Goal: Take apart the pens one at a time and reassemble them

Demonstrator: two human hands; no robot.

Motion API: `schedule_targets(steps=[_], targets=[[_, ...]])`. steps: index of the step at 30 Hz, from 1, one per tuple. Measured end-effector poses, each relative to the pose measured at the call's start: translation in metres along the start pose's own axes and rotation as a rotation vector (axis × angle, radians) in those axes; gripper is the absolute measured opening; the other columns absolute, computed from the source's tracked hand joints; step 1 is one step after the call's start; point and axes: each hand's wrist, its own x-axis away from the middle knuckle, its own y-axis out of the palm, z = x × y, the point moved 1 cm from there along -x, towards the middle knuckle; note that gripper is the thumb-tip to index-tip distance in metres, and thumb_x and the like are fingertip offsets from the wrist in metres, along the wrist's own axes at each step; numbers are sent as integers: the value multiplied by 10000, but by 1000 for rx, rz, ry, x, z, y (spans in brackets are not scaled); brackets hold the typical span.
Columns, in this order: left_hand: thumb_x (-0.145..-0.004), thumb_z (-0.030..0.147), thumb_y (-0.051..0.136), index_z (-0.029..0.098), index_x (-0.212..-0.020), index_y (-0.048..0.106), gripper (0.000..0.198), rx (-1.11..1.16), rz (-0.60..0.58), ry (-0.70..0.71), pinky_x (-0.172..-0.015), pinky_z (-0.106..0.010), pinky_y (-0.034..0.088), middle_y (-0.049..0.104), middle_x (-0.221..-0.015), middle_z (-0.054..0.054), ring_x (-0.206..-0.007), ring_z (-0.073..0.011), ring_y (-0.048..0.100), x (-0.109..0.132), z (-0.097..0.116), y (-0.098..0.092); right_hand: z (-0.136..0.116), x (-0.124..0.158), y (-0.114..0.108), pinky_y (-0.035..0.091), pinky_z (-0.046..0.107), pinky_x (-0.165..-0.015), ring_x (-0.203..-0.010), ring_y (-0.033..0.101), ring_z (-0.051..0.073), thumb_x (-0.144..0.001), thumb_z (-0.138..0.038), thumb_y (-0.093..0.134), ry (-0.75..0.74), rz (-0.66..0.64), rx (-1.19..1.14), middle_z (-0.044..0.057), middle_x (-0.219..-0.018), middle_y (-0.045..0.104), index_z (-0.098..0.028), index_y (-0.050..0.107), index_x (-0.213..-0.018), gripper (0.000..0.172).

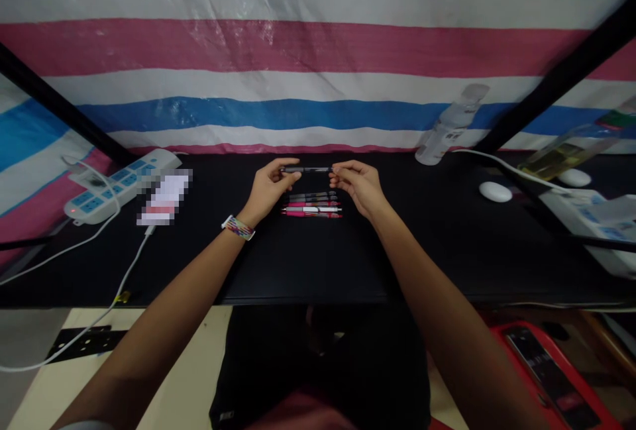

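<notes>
Both my hands hold one dark pen [307, 169] level above the black table [447, 244]. My left hand [271, 186] pinches its left end, and a beaded band circles that wrist. My right hand [358, 185] pinches the right end. Just below the held pen lies a neat row of several pens [313, 205] on the table, dark ones at the back and pink and white ones at the front.
A white power strip [116, 185] with cables and a blurred card lie at the left. A clear bottle [450, 126], a white mouse [495, 191] and another bottle sit at the right. A striped tarp hangs behind. A red case lies low right.
</notes>
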Motion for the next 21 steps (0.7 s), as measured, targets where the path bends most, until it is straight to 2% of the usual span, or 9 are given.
schedule_targets(steps=[1, 5, 9, 12, 14, 16, 17, 19, 21], targets=[[-838, 439, 903, 230, -1001, 843, 271, 12, -7, -5, -553, -248, 473, 687, -661, 8, -580, -135, 610, 0, 0, 0, 0, -1, -1, 666, 409, -830, -741, 726, 178, -740, -315, 938, 4, 16, 3, 41, -799, 779, -220, 816, -850, 189], [-997, 564, 719, 198, -791, 802, 428, 15, -3, -37, -541, -254, 477, 632, -572, -16, -525, -124, 569, -2, -2, -3, -1, -1, -3, 670, 409, -831, -764, 729, 186, -739, -324, 942, 13, 0, 14, 42, -799, 773, -217, 807, -866, 214], [-864, 461, 887, 220, -1014, 797, 298, 77, -35, -32, -586, -247, 540, 686, -694, 6, -601, -132, 636, -2, -2, -4, -2, 0, -3, 663, 389, -797, -735, 716, 176, -741, -298, 925, 11, 9, -25, 42, -776, 769, -213, 809, -839, 174], [-972, 487, 783, 202, -810, 715, 335, 27, -13, 5, -561, -229, 506, 635, -632, 2, -562, -110, 596, -3, -4, -4, -2, 0, -3, 657, 386, -796, -733, 711, 174, -772, -277, 895, 17, 11, -28, 42, -768, 757, -211, 807, -840, 129], [-969, 474, 789, 207, -907, 723, 283, 39, 29, 10, -546, -223, 500, 651, -671, 8, -547, -101, 595, -4, -6, -4, -2, 0, -3, 659, 396, -814, -750, 713, 180, -796, -270, 883, 21, 5, -11, 42, -779, 754, -216, 802, -849, 111], [-865, 408, 895, 224, -1078, 729, 326, 65, 39, 2, -562, -225, 525, 706, -792, 9, -576, -100, 631, -4, -7, -4, -1, 0, -3, 661, 408, -834, -762, 714, 184, -810, -277, 886, 19, 7, 13, 39, -789, 752, -225, 794, -855, 115], [-843, 393, 912, 223, -1069, 729, 337, 57, 29, -2, -568, -225, 529, 715, -815, 5, -584, -99, 638, -5, -8, -3, -2, 0, -3, 662, 413, -842, -766, 715, 186, -815, -284, 891, 16, 6, 23, 38, -795, 752, -228, 792, -860, 122], [-923, 448, 840, 199, -875, 710, 285, 12, 3, -9, -553, -224, 510, 687, -739, -4, -558, -92, 617, -4, -8, -3, -2, 0, -4, 664, 415, -845, -768, 714, 186, -816, -297, 898, 12, 1, 30, 37, -802, 753, -233, 792, -866, 134], [-988, 502, 766, 198, -787, 679, 375, 3, -6, -14, -524, -225, 485, 648, -652, 0, -514, -90, 588, -3, -7, -3, -2, 0, -4, 665, 410, -836, -764, 713, 184, -806, -299, 901, 13, 2, 20, 36, -799, 752, -232, 793, -863, 140]])
